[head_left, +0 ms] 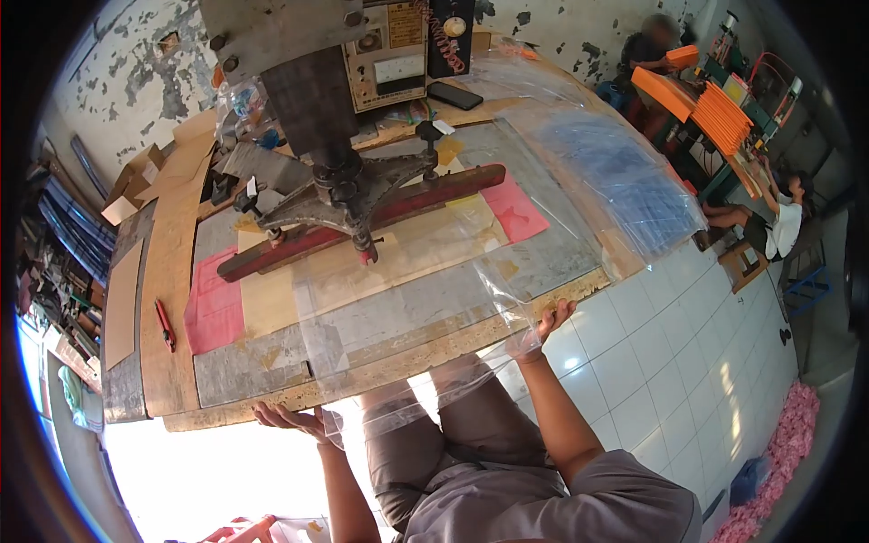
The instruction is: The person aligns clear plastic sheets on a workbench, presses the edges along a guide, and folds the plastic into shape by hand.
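Observation:
A clear plastic sheet [353,330] lies across the grey work plate [262,362] and hangs over the table's front edge toward my lap. My left hand [297,420] is at that edge, palm up with fingers stretched out; the sheet's near corner hangs by its wrist. On the other side, my right hand [547,328] has its fingers apart beside the wooden edge, with the sheet's folded side against its palm and wrist. Above the plate stands a press head [339,185] with a long red-sided bar [407,210], over tan and pink pieces [516,210].
A stack of clear bluish plastic sheets [625,172] lies at the right of the table. A red pen or cutter [165,326] is on the left, a phone [454,95] at the back. Two people are at the far right near orange stacked pieces [721,116].

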{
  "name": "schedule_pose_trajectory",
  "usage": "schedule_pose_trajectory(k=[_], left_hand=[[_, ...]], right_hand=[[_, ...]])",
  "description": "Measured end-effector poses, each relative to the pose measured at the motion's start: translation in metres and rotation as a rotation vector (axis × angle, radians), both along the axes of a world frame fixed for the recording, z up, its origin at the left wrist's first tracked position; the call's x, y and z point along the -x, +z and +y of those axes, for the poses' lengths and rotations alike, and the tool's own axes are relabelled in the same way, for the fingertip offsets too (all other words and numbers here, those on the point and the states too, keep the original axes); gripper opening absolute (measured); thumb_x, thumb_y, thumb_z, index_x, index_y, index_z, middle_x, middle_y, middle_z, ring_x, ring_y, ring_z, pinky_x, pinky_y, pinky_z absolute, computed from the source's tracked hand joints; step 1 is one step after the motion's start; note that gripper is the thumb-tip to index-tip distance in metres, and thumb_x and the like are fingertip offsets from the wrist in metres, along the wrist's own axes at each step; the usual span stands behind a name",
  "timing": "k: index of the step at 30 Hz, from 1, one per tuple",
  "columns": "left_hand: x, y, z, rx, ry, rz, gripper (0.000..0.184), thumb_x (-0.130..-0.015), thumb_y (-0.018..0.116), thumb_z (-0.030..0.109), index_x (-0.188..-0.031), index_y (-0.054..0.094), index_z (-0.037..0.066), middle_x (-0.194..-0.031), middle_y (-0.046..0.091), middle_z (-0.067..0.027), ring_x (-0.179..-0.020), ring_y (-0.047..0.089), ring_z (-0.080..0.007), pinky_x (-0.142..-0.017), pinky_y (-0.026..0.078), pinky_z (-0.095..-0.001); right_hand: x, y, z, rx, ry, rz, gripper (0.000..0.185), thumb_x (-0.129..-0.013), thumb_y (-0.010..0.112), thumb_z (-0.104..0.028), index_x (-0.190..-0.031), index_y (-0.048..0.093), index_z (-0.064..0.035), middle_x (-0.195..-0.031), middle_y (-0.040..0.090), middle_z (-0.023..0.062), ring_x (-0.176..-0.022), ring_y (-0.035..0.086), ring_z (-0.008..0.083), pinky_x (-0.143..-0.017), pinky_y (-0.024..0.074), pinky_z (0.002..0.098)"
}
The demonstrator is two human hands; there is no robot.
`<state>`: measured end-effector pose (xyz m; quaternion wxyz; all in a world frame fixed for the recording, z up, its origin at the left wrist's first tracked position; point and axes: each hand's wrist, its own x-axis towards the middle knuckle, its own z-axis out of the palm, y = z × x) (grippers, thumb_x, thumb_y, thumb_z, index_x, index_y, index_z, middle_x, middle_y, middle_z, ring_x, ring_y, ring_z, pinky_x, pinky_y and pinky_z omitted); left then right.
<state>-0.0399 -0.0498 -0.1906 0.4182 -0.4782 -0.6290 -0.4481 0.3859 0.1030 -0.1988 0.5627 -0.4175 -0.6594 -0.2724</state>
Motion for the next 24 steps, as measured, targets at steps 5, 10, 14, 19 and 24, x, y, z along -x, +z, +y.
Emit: schedule_pose_trajectory(k=[5, 10, 14, 19, 24], left_hand=[[-0.0023, 0.0010, -0.0025, 0.024, 0.019, -0.011, 0.076, -0.106, 0.029, 0.067, -0.165, 0.022, 0.020, -0.168, 0.023, -0.0209, -0.158, 0.016, -0.0414, -0.124, 0.011, -0.0667], [-0.0041, 0.0023, -0.0008, 0.022, 0.049, 0.005, 0.075, -0.106, 0.025, 0.067, -0.164, 0.023, 0.019, -0.167, 0.024, -0.0217, -0.158, 0.017, -0.0412, -0.125, 0.012, -0.0667], [-0.0033, 0.0029, -0.0003, 0.014, 0.042, 0.022, 0.075, -0.106, 0.024, 0.068, -0.163, 0.024, 0.019, -0.167, 0.025, -0.0223, -0.158, 0.017, -0.0409, -0.125, 0.013, -0.0671], [-0.0016, -0.0002, -0.0011, 0.019, 0.038, 0.016, 0.075, -0.106, 0.027, 0.067, -0.163, 0.024, 0.018, -0.166, 0.025, -0.0228, -0.158, 0.017, -0.0406, -0.125, 0.013, -0.0672], [-0.0023, 0.0005, -0.0009, 0.014, 0.038, 0.011, 0.075, -0.105, 0.031, 0.067, -0.163, 0.025, 0.019, -0.166, 0.025, -0.0217, -0.158, 0.017, -0.0402, -0.125, 0.013, -0.0673]], right_hand=[[0.0012, 0.0042, -0.0048, 0.055, 0.002, 0.009, 0.098, -0.090, 0.073, -0.053, -0.162, 0.021, -0.0093, -0.169, 0.015, 0.0228, -0.158, 0.004, 0.0493, -0.124, 0.0082, 0.0671], [-0.0005, 0.0003, -0.0056, 0.067, -0.016, 0.004, 0.104, -0.087, 0.079, -0.054, -0.160, 0.020, -0.0090, -0.166, 0.016, 0.0269, -0.158, 0.004, 0.0508, -0.123, 0.0053, 0.0710], [0.0005, -0.0001, -0.0050, 0.052, -0.015, 0.008, 0.102, -0.089, 0.078, -0.052, -0.160, 0.020, -0.0080, -0.166, 0.016, 0.0280, -0.157, 0.004, 0.0513, -0.123, 0.0059, 0.0714], [0.0041, 0.0041, -0.0041, 0.026, -0.013, -0.002, 0.101, -0.089, 0.078, -0.050, -0.160, 0.020, -0.0075, -0.166, 0.016, 0.0282, -0.157, 0.004, 0.0515, -0.123, 0.0057, 0.0717], [0.0009, -0.0029, -0.0061, 0.070, -0.005, 0.023, 0.101, -0.088, 0.080, -0.047, -0.159, 0.020, -0.0077, -0.165, 0.016, 0.0277, -0.158, 0.002, 0.0509, -0.123, 0.0038, 0.0714]])
